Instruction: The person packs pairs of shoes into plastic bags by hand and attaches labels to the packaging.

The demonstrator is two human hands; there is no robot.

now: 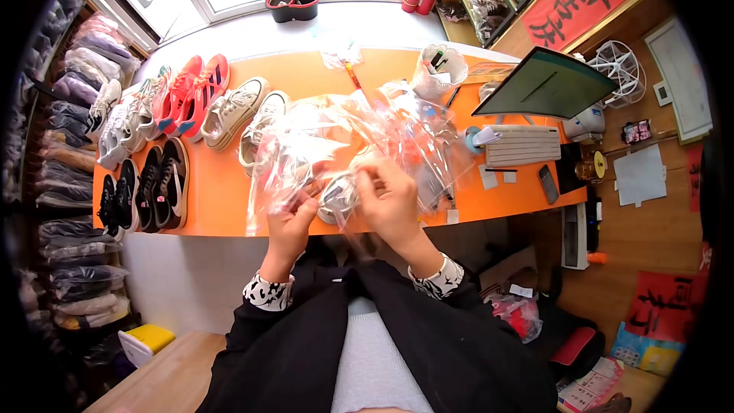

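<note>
Both hands are closed on a clear plastic bag (287,149) above the front edge of the orange table (206,218). My left hand (293,226) pinches its near left part. Fingers of my right hand (388,195) grip it further right. Between the hands, partly seen through the plastic, is a pale shoe (336,197); whether it is inside the bag I cannot tell. More crumpled clear plastic (428,138) lies just beyond my right hand. A beige sneaker (264,122) stands behind the bag, partly covered by it.
Left on the table stand coral running shoes (202,95), another beige sneaker (235,113), white sneakers (115,138) and black sneakers (170,187). To the right are a monitor (547,84), a keyboard (523,145), a phone (548,183) and a pen holder (440,73). Bagged shoes (80,252) fill the left shelves.
</note>
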